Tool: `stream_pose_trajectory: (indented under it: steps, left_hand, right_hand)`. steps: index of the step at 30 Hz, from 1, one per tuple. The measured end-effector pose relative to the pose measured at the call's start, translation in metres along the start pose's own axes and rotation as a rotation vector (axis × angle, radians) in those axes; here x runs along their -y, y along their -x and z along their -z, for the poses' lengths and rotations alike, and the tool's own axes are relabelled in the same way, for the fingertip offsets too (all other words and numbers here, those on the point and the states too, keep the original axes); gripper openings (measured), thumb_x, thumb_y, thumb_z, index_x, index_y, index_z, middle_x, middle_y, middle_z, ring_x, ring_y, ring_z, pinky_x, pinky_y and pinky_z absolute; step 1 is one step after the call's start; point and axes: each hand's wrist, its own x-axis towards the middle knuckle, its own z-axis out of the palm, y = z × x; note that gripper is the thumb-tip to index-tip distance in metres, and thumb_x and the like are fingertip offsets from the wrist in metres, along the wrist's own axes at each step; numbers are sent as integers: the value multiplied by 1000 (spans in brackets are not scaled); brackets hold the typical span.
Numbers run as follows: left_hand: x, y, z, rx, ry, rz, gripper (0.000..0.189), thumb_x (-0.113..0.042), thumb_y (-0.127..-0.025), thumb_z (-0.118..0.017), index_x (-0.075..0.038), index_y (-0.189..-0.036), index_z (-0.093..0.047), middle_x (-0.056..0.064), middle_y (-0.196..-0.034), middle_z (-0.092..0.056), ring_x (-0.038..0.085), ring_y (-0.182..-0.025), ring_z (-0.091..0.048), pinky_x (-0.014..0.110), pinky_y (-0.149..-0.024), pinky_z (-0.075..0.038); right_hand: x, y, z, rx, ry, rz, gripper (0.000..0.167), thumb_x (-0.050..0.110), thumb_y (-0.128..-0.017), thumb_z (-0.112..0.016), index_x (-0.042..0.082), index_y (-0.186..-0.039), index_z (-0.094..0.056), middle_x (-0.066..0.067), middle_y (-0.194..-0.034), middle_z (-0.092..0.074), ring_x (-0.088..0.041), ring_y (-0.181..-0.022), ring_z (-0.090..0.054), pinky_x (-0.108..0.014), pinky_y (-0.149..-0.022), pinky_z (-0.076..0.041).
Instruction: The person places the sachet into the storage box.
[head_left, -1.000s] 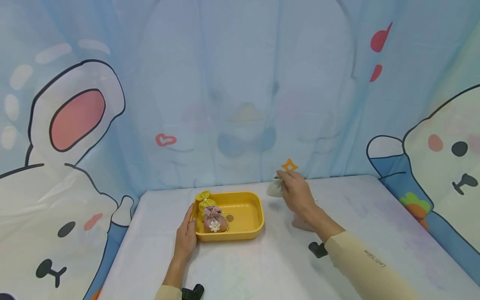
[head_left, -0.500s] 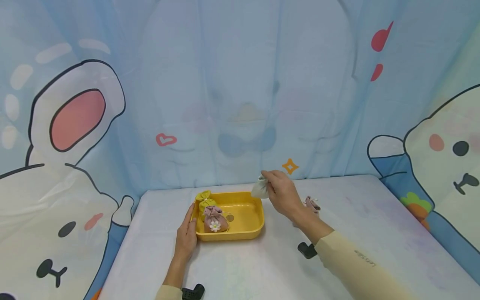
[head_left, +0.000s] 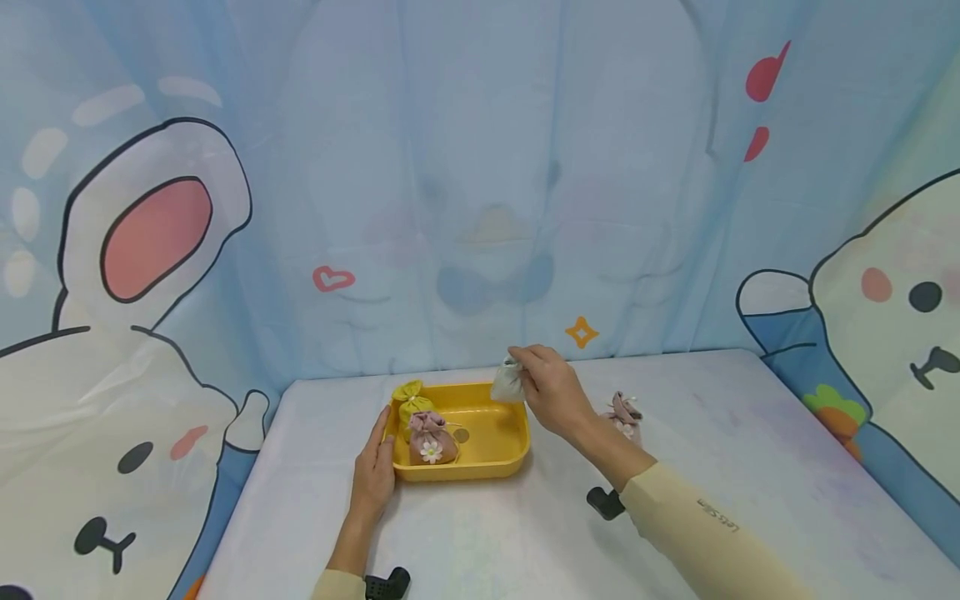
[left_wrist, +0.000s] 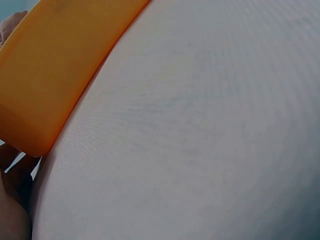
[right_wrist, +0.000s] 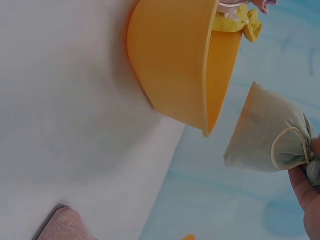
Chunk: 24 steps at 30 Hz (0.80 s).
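Gathered at its neck, a pale grey-green drawstring pouch [right_wrist: 272, 130] hangs from my right hand [head_left: 557, 390], which pinches it between fingers and thumb. In the head view the pouch overlaps the back right corner of a yellow plastic tray [head_left: 480, 472]; the right wrist view shows it apart from the tray wall. My left hand [head_left: 373, 462] rests along the tray's left side, its fingers extended against the outer wall. Inside the tray's left part stand a yellow-green pouch [head_left: 410, 402] and, before it, a mauve pouch [head_left: 431, 437] with a white flower.
Another mauve pouch [head_left: 624, 415] with a flower stands on the white-covered table [head_left: 487, 542], right of the tray and partly behind my right forearm. A round mark [head_left: 461, 435] shows on the tray floor. A cartoon-print curtain [head_left: 480, 167] hangs behind the table.
My right hand has carried the grey-green pouch leftward from beside the tray to its back right corner. The mauve pouch on the table has come into view. My left hand stays put.
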Motion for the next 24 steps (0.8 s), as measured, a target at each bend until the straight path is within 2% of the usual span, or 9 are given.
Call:
stream_pose_trajectory:
  steps: [9,16,24]
  left_hand:
    - [0,0,-1,-10,-1,7,53,-16,-112,-34,-19,-164,-34,5,-168,-37,31,-157,-31,53,-128,-26]
    - [0,-1,-1,-7,0,15,52,-17,-112,-34,-22,-164,-34,1,-168,-37,27,-158,-31,50,-130,-26]
    - [0,-1,0,4,-3,14,53,-18,-112,-33,-23,-165,-32,2,-169,-36,28,-158,-31,51,-129,-26]
  right_hand:
    - [6,-4,-2,-12,-24,23,38,-2,-99,-62,3,-137,-66,-13,-123,-70,-31,-113,-67,-41,-90,-63]
    - [9,-6,-5,1,-18,41,38,-1,-99,-63,3,-137,-66,-13,-123,-69,-30,-112,-67,-41,-88,-64]
    - [13,-9,-7,-12,-21,74,39,-2,-98,-65,3,-136,-66,-13,-122,-70,-30,-112,-67,-41,-89,-64]
